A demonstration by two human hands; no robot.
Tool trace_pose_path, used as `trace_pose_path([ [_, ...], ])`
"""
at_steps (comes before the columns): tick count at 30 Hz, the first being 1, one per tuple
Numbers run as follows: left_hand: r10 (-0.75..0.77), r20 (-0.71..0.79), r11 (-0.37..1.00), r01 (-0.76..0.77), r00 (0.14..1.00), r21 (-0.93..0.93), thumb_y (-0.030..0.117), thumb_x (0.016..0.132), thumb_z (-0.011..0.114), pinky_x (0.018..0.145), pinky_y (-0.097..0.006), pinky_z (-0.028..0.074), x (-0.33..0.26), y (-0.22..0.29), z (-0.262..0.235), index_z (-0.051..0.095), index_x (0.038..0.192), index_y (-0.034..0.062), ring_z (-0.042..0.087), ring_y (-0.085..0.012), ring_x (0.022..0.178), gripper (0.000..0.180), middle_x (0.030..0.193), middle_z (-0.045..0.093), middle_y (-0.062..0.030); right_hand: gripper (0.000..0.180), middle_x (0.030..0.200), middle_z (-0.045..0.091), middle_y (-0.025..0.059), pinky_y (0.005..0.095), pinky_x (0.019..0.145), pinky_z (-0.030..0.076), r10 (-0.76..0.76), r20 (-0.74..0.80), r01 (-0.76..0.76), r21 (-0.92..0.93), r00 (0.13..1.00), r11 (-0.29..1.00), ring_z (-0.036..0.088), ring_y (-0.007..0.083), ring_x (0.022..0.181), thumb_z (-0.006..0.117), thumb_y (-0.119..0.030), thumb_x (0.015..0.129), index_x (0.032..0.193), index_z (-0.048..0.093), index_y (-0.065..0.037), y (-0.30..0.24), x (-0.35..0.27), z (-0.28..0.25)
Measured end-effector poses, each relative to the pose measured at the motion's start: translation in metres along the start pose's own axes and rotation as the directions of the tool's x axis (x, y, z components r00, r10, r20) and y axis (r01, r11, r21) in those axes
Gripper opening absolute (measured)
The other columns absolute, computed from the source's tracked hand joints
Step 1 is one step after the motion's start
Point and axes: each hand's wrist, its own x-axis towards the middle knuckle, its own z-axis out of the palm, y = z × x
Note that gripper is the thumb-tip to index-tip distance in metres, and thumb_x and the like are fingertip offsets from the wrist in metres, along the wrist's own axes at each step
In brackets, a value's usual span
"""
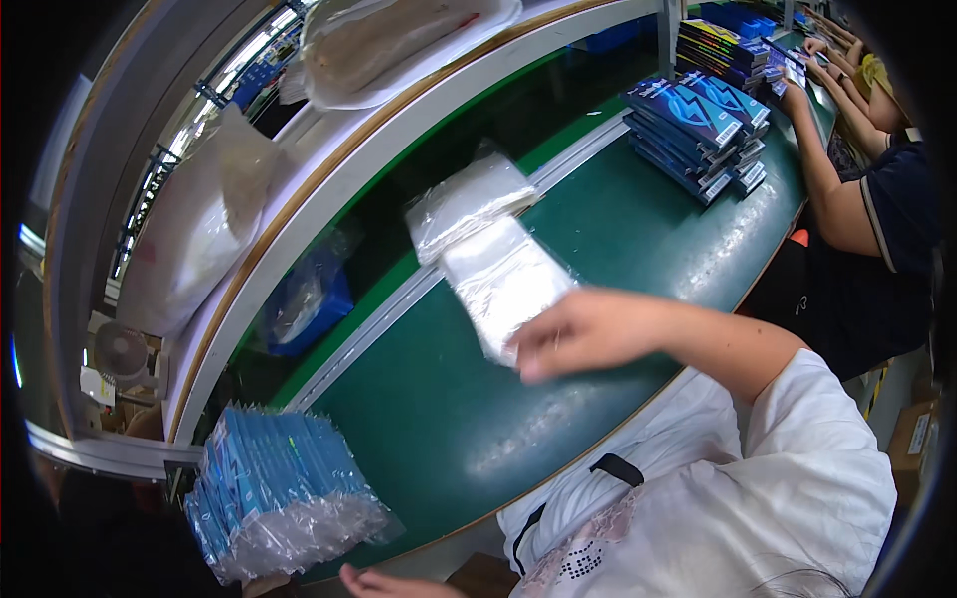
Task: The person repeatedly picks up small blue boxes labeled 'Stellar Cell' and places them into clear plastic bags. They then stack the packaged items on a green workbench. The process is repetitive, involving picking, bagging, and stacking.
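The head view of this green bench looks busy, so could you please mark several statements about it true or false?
1. The right hand is at the near end of the clear bags. True.
2. The left hand is above the blue bin. False: the left hand is at the picture's lower edge.
3. The bagged blue packs are on the left part of the bench. True.
4. The clear bags are red. False: they are transparent.
5. A co-worker in a dark top is on the right. True.
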Motion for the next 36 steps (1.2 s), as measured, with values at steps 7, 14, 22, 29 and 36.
trace_pose_path([
  [7,0.746,0.58,0.638,-0.6,0.326,-0.484,0.055,0.073,0.071,0.108,-0.063,0.016,-0.018,0.168,0.139,0.04,0.138,0.011,0.017,-0.0472,0.137,0.085,0.147,0.023,-0.025,0.058,0.143,0.04,0.0157,0.0461,0.108,0.031,-0.504,-0.437,0.024,-0.738,0.745,0.675,0.031,0.0379,0.135,0.064,-0.019,0.082,0.137,0.045,-0.013,0.087,0.077,-0.09],
  [14,0.612,0.77,0.398,-0.771,-0.181,-0.497,0.056,0.071,0.071,0.109,-0.063,0.006,0.006,0.212,0.219,0.045,0.139,0.0213,0.01,-0.0452,0.141,0.081,0.152,0.018,-0.0219,0.059,0.148,0.032,0.0147,0.0617,0.108,0.021,-0.367,-0.109,0.108,-0.845,0.924,0.523,0.024,0.0425,0.137,0.055,-0.045,0.086,0.14,0.042,-0.023,0.119,0.117,-0.109],
  [22,0.652,0.743,0.455,-0.706,-0.15,-0.542,0.053,0.076,0.068,0.107,-0.064,0.015,-0.005,0.186,0.241,0.04,0.142,0.0263,0.018,-0.0409,0.14,0.077,0.153,0.022,-0.0172,0.045,0.125,0.058,0.0133,0.0407,0.096,0.044,-0.59,-0.157,0.215,-0.833,0.792,0.51,0.054,0.0355,0.112,0.059,-0.035,0.089,0.124,0.057,-0.006,0.131,0.128,-0.118],
  [29,0.718,0.688,0.47,-0.655,-0.106,-0.591,0.066,0.069,0.066,0.106,-0.067,0.007,-0.009,0.201,0.221,0.049,0.137,0.0254,0.014,-0.0413,0.142,0.082,0.151,0.027,-0.0189,0.031,0.086,0.065,0.0214,0.039,0.074,0.05,-0.127,-0.459,-0.109,-0.454,0.879,0.884,0.062,0.0377,0.079,0.054,-0.029,0.091,0.098,0.07,-0.003,0.073,0.158,-0.138],
  [36,0.726,0.682,0.401,-0.748,-0.092,-0.529,0.051,0.08,0.063,0.105,-0.065,0.016,-0.023,0.198,0.246,0.051,0.134,0.0268,0.03,-0.0355,0.136,0.061,0.148,0.034,-0.0145,0.033,0.086,0.067,0.0204,0.0342,0.071,0.049,-0.255,-0.532,-0.013,-0.448,0.808,0.894,0.063,0.0299,0.073,0.052,-0.028,0.094,0.107,0.067,-0.002,0.086,0.168,-0.137],
])
